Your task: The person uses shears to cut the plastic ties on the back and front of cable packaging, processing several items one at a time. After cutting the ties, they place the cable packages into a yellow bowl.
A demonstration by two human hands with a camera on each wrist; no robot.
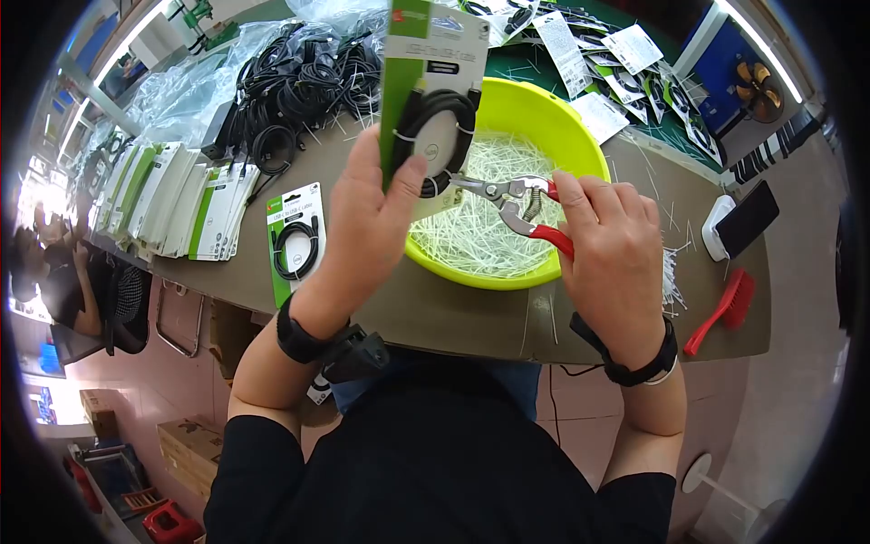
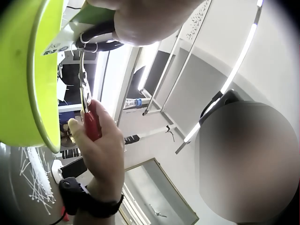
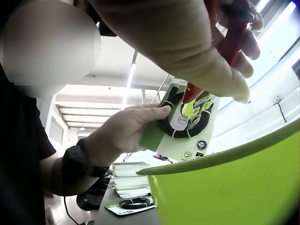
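Observation:
In the head view my left hand (image 1: 376, 218) grips a green and white card (image 1: 458, 54) by its left edge, thumb on the front. A coiled black cable (image 1: 438, 118) is fastened to the card with white ties. My right hand (image 1: 616, 240) holds red-handled cutters (image 1: 521, 201), their tips at the lower part of the coil. The card is held upright over a yellow-green basin (image 1: 589, 136) full of white tie pieces (image 1: 494, 236). In the left wrist view the cutters' tips (image 2: 82, 58) meet the tied cable.
Another carded cable (image 1: 295, 245) lies left of the basin, beside rows of cards (image 1: 172, 204). Black cables (image 1: 308, 82) are heaped behind. Finished-looking packs (image 1: 634, 82) lie back right. A phone on a stand (image 1: 750, 218) and a red brush (image 1: 725, 308) are at the right.

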